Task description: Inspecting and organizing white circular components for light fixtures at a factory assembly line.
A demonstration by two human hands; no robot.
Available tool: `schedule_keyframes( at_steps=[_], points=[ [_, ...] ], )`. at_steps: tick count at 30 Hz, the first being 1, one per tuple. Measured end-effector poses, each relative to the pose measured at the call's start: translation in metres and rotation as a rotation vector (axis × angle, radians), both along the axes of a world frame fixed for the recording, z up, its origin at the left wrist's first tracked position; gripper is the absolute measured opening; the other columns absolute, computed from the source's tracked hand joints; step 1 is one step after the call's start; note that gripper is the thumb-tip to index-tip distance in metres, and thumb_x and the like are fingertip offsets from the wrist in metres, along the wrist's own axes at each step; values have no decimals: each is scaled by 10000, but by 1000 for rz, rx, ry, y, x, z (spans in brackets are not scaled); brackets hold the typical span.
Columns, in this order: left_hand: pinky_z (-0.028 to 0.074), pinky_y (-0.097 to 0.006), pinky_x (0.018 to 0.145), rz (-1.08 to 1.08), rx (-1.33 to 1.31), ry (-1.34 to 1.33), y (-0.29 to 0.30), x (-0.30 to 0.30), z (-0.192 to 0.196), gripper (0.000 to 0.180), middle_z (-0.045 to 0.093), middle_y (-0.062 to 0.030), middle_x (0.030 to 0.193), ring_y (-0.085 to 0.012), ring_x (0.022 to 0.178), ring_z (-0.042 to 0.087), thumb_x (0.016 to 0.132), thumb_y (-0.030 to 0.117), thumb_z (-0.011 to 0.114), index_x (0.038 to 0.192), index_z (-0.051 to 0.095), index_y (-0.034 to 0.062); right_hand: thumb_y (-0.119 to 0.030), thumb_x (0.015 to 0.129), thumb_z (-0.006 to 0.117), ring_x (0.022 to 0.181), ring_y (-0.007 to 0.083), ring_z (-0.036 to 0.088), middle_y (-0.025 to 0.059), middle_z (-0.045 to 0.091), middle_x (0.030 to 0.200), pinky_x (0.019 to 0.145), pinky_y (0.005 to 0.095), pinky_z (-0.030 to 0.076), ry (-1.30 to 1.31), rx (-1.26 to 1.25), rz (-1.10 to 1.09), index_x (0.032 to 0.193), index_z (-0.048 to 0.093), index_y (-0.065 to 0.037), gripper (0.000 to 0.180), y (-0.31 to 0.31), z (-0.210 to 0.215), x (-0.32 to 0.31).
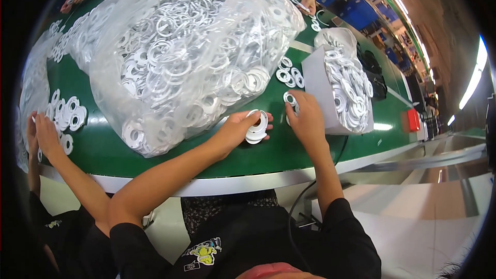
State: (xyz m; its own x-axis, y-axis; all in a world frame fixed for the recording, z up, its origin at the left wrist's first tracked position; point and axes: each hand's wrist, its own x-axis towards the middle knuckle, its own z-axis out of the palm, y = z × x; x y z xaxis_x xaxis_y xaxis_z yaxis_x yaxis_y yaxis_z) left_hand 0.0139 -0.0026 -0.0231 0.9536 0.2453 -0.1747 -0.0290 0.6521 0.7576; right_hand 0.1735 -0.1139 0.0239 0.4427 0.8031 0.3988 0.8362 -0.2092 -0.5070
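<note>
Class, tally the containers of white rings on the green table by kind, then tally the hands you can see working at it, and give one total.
Clear plastic bags of rings: 1
White boxes of rings: 1
Hands on or at the table: 6
Total: 8

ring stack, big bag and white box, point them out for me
ring stack [257,128], head view, on the flat face of the front ring in the left hand
big bag [175,46], head view, on its clear plastic front
white box [318,85], head view, on its bare near wall
</note>
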Motion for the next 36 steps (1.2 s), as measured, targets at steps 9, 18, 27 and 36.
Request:
schedule_keyframes(
  at_steps=[9,18,27,36],
  points=[
    [556,-370,742,-6,56,70,5,-7,13,365,593,-148,1067,-247,945,630,979,323,427,1179,462,20,-62,782,630,847,241,615,98,647,864,907,392,421,-493,46,-44,926,628,-32,148,-1,-17,17],
    [529,-400,805,-60,-294,5,15,-3,0,443,594,-113,1057,-232,982,610,994,395,342,1189,471,19,-55,710,668,987,245,591,95,635,1059,882,382,448,-441,109,435,1001,638,-35,293,-6,0,-40],
    [558,-349,703,5,-139,30,15,-5,0,277,596,-109,981,-209,823,642,998,225,379,1169,472,28,-26,731,664,1049,279,559,96,629,1084,907,403,428,-144,18,512,1012,632,-30,283,-8,9,-43],
    [572,-349,720,-81,-75,-17,12,-2,1,330,570,-122,1020,-250,936,637,979,282,426,1183,410,23,73,714,604,806,279,624,108,658,870,726,343,489,-142,337,551,915,658,-23,230,51,61,-50]
  ],
)
